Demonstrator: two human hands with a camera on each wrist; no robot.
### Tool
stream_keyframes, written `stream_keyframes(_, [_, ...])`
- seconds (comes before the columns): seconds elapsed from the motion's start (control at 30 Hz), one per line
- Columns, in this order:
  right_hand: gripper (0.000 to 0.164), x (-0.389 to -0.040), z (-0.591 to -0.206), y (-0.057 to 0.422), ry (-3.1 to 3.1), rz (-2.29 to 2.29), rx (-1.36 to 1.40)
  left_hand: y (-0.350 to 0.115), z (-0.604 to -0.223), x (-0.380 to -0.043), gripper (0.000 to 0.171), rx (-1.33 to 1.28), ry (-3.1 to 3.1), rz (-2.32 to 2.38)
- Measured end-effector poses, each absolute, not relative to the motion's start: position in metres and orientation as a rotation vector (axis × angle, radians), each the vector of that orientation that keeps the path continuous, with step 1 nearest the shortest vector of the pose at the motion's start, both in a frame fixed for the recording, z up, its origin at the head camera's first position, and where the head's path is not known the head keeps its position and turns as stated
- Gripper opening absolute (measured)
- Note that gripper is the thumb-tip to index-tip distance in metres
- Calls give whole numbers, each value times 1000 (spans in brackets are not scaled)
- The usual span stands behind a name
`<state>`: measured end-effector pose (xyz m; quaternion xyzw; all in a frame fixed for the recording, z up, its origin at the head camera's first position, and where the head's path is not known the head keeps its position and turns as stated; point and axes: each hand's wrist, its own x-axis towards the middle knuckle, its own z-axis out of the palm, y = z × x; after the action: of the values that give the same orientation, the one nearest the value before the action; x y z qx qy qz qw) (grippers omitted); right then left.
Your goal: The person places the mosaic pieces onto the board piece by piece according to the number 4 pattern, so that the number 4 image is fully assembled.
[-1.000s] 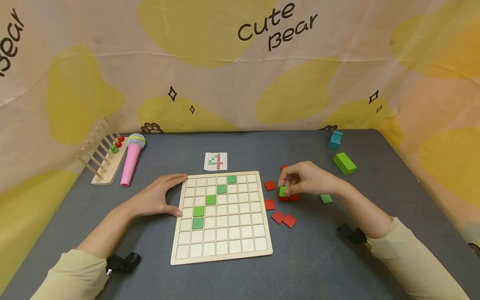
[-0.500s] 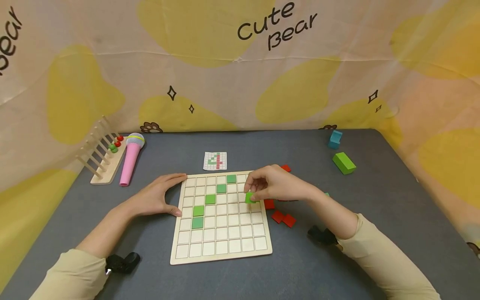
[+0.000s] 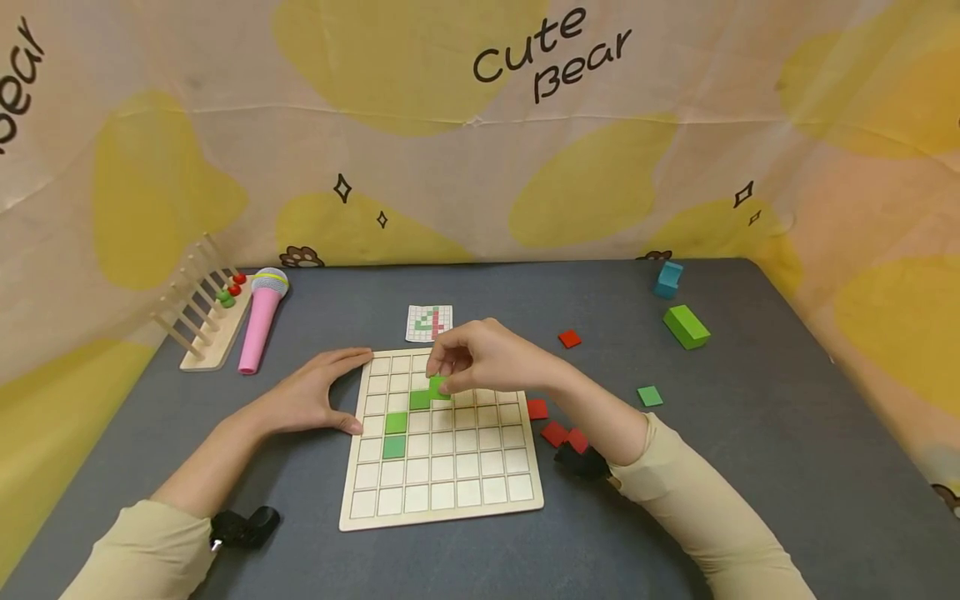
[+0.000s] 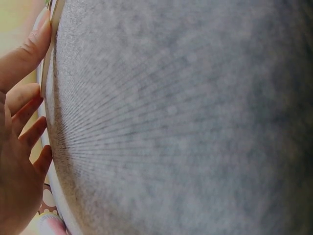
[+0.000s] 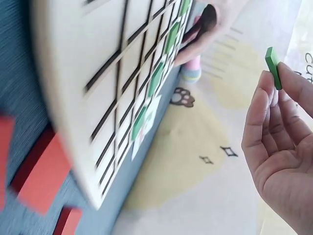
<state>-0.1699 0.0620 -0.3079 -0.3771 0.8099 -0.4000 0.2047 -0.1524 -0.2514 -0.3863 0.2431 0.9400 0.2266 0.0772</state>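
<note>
A pale wooden grid board (image 3: 442,493) lies on the grey table, with green square tiles (image 3: 395,423) set in a diagonal line of its cells. My right hand (image 3: 491,358) pinches another green tile (image 5: 273,67) between thumb and fingertips, held in the air over the upper part of the board. That hand hides the board's upper cells in the head view. Against the board's left edge rests my left hand (image 3: 315,396), thumb and fingers spread apart. The left wrist view shows the thumb (image 4: 35,43) touching the board's rim.
Behind the board lies a small card (image 3: 429,323) with a coloured 4. Right of the board are red tiles (image 3: 554,434), a green tile (image 3: 649,396), a green block (image 3: 686,327) and a blue block (image 3: 669,280). A pink microphone (image 3: 261,325) and pegged stand (image 3: 213,333) sit at left.
My right hand has carried the green tile leftward, from above the red tiles beside the board to over the grid. The left hand has stayed at the board's edge.
</note>
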Motion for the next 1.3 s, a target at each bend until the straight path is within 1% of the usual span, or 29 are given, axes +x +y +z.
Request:
stream_keyframes(0.3, [10,-166,-316,30,2262,-1043,-1088,-253,-387,-153,106,734,2813,694])
stream_keyframes(0.53, [12,-163,-325,12,2211,-1020,-1111,-253,-388,-152,105,741,2816,697])
stream_keyframes(0.93, [11,-159,-337,3,2237,-826,-984,-254,-389,-152,105,736,2814,699])
stream_keyframes(1.3, [14,-155,-343,0,2338,-632,-965,-253,-389,-153,105,752,2819,701])
